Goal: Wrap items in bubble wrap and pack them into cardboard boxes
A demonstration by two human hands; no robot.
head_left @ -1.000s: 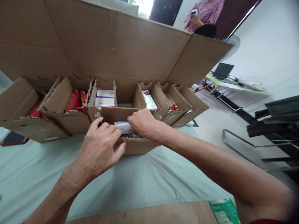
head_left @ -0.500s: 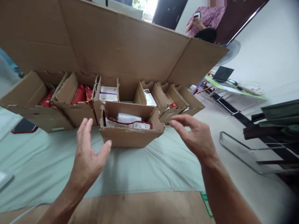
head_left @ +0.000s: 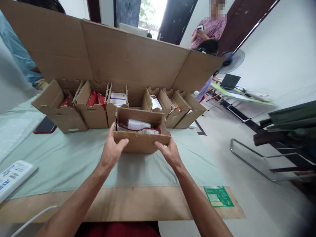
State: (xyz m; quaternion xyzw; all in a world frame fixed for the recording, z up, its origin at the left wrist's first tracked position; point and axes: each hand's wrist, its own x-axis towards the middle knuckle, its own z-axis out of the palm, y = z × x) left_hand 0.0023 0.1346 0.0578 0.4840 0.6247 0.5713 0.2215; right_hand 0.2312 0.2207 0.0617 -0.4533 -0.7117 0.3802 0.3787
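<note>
A small open cardboard box (head_left: pixel 143 143) stands at the middle of the cloth-covered table, in front of a row of similar boxes. Inside it lie a bubble-wrapped item (head_left: pixel 138 124) and a clear packet with a dark red edge (head_left: pixel 151 131). My left hand (head_left: pixel 112 146) grips the box's left end, thumb on the front wall and fingers round the side. At the right end, my right hand (head_left: pixel 170 151) holds it likewise, thumb on the front. Behind, the row has a gap between a box of white-and-purple cartons (head_left: pixel 118 98) and a box with a white packet (head_left: pixel 155 102).
A tall cardboard panel (head_left: pixel 133 52) rises behind the row. Boxes at left hold red packets (head_left: pixel 92 98). A phone (head_left: pixel 44 125) and a white printed package (head_left: pixel 16 177) lie at left. A person (head_left: pixel 208 28) stands beyond; another's blue sleeve (head_left: pixel 18 49) shows at left.
Both hands have moved inward from beside the small box and taken hold of its two ends. The camera view has shifted, showing more of the table's front edge.
</note>
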